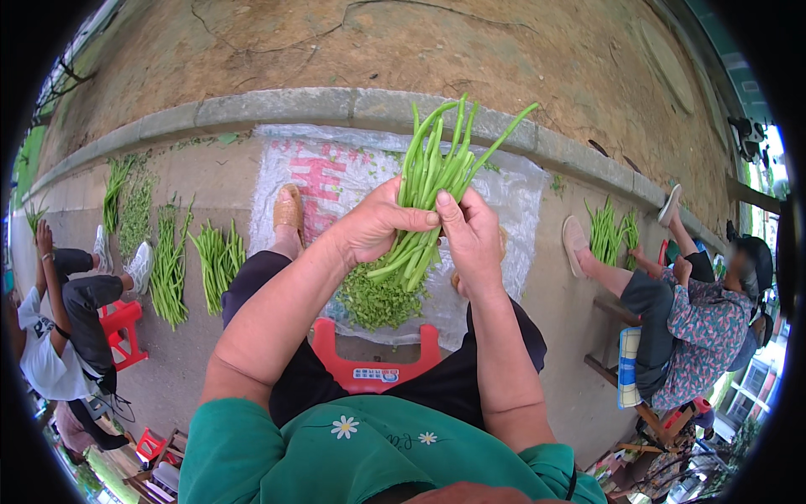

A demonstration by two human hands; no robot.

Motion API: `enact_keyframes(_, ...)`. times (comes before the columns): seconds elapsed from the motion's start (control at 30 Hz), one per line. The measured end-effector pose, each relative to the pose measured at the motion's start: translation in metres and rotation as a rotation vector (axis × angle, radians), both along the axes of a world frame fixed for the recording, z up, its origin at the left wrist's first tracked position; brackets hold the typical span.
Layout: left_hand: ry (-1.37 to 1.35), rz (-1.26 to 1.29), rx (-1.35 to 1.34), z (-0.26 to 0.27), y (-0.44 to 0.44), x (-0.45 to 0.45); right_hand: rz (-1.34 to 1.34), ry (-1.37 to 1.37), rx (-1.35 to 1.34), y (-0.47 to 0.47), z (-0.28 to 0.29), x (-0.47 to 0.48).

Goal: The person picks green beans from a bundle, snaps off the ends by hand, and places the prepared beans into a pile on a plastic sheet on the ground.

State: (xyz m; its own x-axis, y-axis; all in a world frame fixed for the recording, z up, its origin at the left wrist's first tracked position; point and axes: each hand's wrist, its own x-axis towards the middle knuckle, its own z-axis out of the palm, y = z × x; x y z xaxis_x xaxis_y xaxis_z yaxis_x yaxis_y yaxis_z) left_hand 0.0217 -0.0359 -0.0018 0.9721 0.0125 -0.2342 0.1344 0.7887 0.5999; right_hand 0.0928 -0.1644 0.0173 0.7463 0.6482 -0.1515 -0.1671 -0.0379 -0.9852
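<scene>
Both my hands hold one loose bundle of green vegetable stems [434,170] in front of me. My left hand [384,220] wraps the bundle from the left, its thumb lying across the stems. From the right, my right hand [469,236] grips the same bundle, thumb pressed against it. The stems fan out above my fingers, and their lower ends stick out below. Under the hands, a pile of small green trimmings [383,302] lies on a whitish plastic sheet [516,233] with red print, spread on the pavement between my feet.
Bundles of green stems [217,264] lie on the pavement at left. More stems [606,233] lie at right beside a seated person [705,327]. Another person [56,340] sits at far left. A stone kerb [283,108] runs beyond the sheet. A red plastic stool [378,372] is beneath me.
</scene>
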Motion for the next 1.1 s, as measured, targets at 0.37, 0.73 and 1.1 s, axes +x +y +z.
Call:
enact_keyframes(0.37,-0.021,-0.038,-0.195,0.008,0.003,0.001,0.028,0.115,0.046,-0.002,0.007,0.004)
enact_keyframes(0.73,0.012,-0.016,0.026,-0.001,0.003,0.005,0.049,0.034,0.026,0.002,0.004,0.008)
enact_keyframes(1.1,-0.025,0.031,0.088,0.01,0.014,0.009,0.023,-0.082,0.007,0.001,0.003,0.014)
